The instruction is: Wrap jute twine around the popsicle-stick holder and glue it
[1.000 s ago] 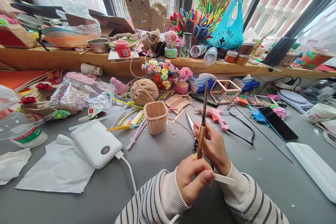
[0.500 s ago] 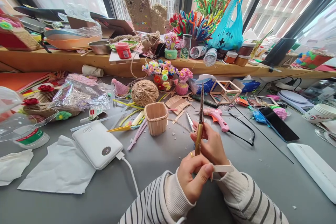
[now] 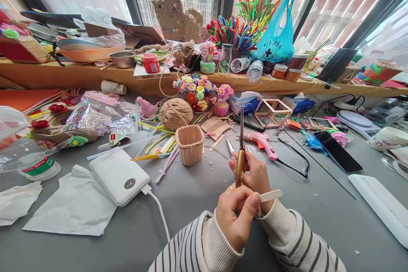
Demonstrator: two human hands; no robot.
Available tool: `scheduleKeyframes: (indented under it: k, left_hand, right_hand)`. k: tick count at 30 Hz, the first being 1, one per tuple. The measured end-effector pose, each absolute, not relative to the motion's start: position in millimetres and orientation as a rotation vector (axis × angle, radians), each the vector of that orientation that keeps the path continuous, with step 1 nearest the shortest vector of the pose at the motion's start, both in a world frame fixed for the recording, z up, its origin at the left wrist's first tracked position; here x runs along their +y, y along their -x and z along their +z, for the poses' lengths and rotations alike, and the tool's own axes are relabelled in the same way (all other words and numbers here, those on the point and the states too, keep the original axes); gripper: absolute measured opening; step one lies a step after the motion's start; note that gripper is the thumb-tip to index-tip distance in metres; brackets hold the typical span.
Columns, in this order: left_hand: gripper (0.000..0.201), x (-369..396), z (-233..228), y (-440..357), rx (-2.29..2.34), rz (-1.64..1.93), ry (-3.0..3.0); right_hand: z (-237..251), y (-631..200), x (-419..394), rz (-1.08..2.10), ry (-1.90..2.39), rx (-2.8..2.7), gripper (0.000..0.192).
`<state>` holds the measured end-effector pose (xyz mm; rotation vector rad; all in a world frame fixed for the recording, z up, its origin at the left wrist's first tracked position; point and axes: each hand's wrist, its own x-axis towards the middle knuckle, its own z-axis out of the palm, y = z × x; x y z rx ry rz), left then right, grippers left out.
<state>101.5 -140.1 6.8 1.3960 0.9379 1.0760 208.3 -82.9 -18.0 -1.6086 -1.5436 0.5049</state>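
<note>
Close to the table's front, my left hand pinches a wooden craft stick between thumb and finger; its rounded end sticks out to the right. My right hand, just behind, is closed around a pair of scissors with gold-coloured handles. The narrow dark blades point up and away from me. Fingers of my left hand overlap the lower part of the scissors, so their grip there is partly hidden. Ahead and to the left stands a small wooden-stick basket with a twine rim.
A pink glue gun with a black cord lies beyond my right hand. More craft sticks, a twine ball and a stick frame sit farther back. A white power bank is left, a phone right.
The craft stick's free end has tilted upward. Both hands and the scissors have shifted slightly left and turned a little.
</note>
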Motion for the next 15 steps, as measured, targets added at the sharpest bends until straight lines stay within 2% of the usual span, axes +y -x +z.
scheduleKeyframes:
  k: [9, 15]
  left_hand:
    - [0.042, -135.8, -6.4, -109.0, 0.902, 1.220, -1.200]
    - [0.042, -136.6, -1.3, -110.7, 0.922, 1.254, -1.140]
  right_hand:
    - [-14.2, -198.6, -84.1, 0.627, 1.561, -1.482, 0.028]
    - [-10.3, -197.9, -84.5, 0.481, 1.583, -1.524, 0.020]
